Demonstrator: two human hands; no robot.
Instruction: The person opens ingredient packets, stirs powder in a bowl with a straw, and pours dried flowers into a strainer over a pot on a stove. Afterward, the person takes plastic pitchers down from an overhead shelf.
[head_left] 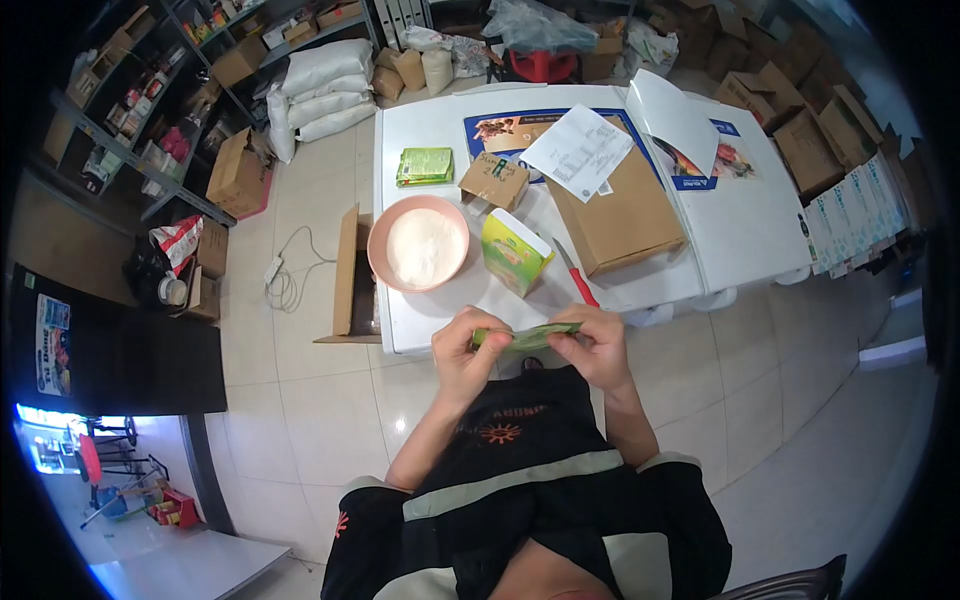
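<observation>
While green packet (530, 338) was pinched at both ends by left hand (463, 352) and right hand (597, 350), long axis was held crosswise near table's (410, 325) front edge, pink bowl (377, 250) nearer left

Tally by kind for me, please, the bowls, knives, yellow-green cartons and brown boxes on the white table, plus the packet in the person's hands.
Bowl: 1
Knife: 1
Yellow-green carton: 1
Small brown box and large brown box: 2
Held green packet: 1
Total: 6
</observation>
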